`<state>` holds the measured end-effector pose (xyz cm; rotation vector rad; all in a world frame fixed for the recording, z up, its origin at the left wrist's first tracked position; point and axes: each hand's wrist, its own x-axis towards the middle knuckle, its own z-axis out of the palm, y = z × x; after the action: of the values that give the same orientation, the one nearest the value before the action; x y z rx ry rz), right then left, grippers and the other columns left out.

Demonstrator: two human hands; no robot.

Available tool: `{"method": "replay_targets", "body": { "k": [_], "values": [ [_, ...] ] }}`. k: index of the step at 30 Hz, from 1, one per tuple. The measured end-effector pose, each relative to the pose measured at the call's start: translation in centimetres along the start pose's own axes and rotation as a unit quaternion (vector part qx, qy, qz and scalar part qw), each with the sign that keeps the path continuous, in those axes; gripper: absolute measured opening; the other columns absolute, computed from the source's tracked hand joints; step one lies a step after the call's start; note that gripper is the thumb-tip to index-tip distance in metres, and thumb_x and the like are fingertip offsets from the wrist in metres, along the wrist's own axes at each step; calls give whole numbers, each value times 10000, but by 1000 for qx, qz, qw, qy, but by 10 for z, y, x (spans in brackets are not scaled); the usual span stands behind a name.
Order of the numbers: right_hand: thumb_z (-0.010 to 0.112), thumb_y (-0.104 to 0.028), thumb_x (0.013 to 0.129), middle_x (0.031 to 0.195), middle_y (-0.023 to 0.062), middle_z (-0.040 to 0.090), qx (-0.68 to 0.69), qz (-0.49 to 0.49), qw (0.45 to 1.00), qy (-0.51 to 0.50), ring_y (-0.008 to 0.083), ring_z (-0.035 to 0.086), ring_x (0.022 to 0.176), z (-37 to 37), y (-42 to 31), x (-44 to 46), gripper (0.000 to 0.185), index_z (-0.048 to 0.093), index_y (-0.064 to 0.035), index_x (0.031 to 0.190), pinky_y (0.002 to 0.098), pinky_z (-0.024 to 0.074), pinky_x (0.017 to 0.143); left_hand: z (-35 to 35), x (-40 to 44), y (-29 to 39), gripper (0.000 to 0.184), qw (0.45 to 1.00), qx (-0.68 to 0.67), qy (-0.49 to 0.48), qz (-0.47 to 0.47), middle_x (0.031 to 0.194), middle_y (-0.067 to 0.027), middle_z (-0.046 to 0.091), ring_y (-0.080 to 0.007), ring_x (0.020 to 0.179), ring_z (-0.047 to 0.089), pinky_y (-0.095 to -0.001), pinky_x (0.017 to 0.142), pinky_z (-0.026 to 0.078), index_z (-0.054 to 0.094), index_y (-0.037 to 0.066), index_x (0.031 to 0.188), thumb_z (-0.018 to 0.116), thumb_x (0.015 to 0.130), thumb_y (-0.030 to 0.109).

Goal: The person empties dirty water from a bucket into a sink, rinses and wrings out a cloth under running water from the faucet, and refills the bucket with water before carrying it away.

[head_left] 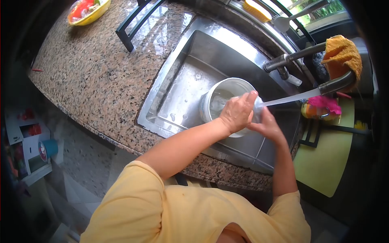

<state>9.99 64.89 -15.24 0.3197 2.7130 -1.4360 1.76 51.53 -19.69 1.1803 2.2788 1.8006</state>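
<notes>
A white bucket (pixel 208 106) stands in the steel sink (pixel 178 87), with cloudy water or something pale inside it. Over its right side, my left hand (pixel 236 114) is closed, its fingers bent toward my right hand. My right hand (pixel 268 127) curves in from the right, thumb raised and fingers bent. Between the two hands is a whitish, translucent thing (pixel 257 106), mostly hidden, whose kind I cannot make out. A white stream of water (pixel 289 99) runs from the faucet (pixel 338 84) onto it.
An orange cloth (pixel 342 56) hangs over the faucet pipe. Left of the sink, a black metal frame (pixel 127 36) and a yellow bowl (pixel 90 15) stand on the granite counter (pixel 101 81). At right lie a yellow-green board (pixel 326 162) and a pink cloth (pixel 327 104).
</notes>
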Motion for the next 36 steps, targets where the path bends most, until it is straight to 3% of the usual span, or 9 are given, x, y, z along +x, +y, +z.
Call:
{"method": "replay_targets", "body": {
  "k": [2, 4, 5, 11, 18, 22, 23, 29, 36],
  "values": [
    [661, -166, 720, 943, 129, 622, -68, -51, 996, 39, 254, 608, 933, 35, 23, 18, 409, 562, -1, 1081, 352, 456, 807, 3, -9, -2, 414, 999, 11, -34, -29, 949, -181, 561, -367, 823, 583, -443, 724, 488, 426, 19, 1126, 546, 730, 24],
    [657, -278, 732, 1012, 199, 615, -186, 144, 968, -85, 329, 575, 1033, 49, 53, 41, 459, 560, -27, 1105, 376, 448, 852, 7, -25, -14, 447, 996, 47, -61, -38, 987, -204, 546, -379, 876, 568, -456, 757, 476, 393, 29, 1156, 549, 737, 28],
    [638, -301, 744, 1024, 201, 615, -215, 136, 963, -88, 339, 569, 1034, 61, 72, 48, 444, 572, -35, 1092, 389, 451, 848, -6, -25, -10, 540, 960, 41, -203, -188, 1148, -284, 448, -430, 974, 531, -475, 840, 451, 337, 22, 1228, 565, 738, 29],
    [537, -325, 811, 993, 197, 634, -255, 127, 948, -145, 390, 596, 928, 114, 203, 81, 341, 640, -27, 939, 444, 477, 764, -6, -55, -18, 763, 944, 54, -219, -240, 1358, -362, 157, -504, 1201, 347, -480, 990, 357, 208, 17, 1343, 618, 701, 29],
    [691, -138, 718, 831, 162, 626, -150, 85, 985, -18, 236, 609, 706, 16, -23, 4, 282, 607, 16, 939, 340, 467, 652, 20, -43, -7, 907, 943, 8, -152, -297, 1444, -148, 242, -344, 1337, 246, -586, 1008, 244, 78, 110, 1436, 630, 717, 73],
    [704, -92, 716, 904, 94, 618, -161, -13, 983, 89, 154, 586, 771, -21, -96, -34, 296, 616, -4, 984, 265, 467, 683, 15, -28, 7, 649, 919, -8, -226, -323, 1228, -44, 523, -271, 1234, 405, -507, 966, 340, 453, 153, 1268, 712, 690, 293],
    [703, -87, 724, 924, 83, 618, -190, -51, 974, 111, 149, 586, 791, -24, -105, -42, 302, 614, -5, 1001, 257, 467, 695, 44, -41, -6, 434, 972, -44, -72, -218, 1095, -53, 595, -271, 1071, 536, -434, 872, 438, 569, 136, 1076, 695, 698, 309],
    [621, -124, 854, 943, 58, 603, 91, -35, 931, 350, 127, 584, 815, -69, -57, -70, 249, 566, 24, 1047, 264, 502, 693, 19, -8, -1, 319, 959, -117, -147, -211, 879, -185, 617, -383, 842, 591, -420, 723, 473, 534, 63, 958, 657, 685, 174],
    [557, -275, 895, 945, 44, 603, 303, 129, 930, 164, 147, 611, 789, -23, 49, -20, 280, 552, -43, 1051, 306, 543, 649, -5, 16, 61, 289, 983, -160, 37, -85, 849, -227, 537, -435, 820, 520, -419, 722, 453, 481, -14, 868, 590, 615, 72]
  ]
}}
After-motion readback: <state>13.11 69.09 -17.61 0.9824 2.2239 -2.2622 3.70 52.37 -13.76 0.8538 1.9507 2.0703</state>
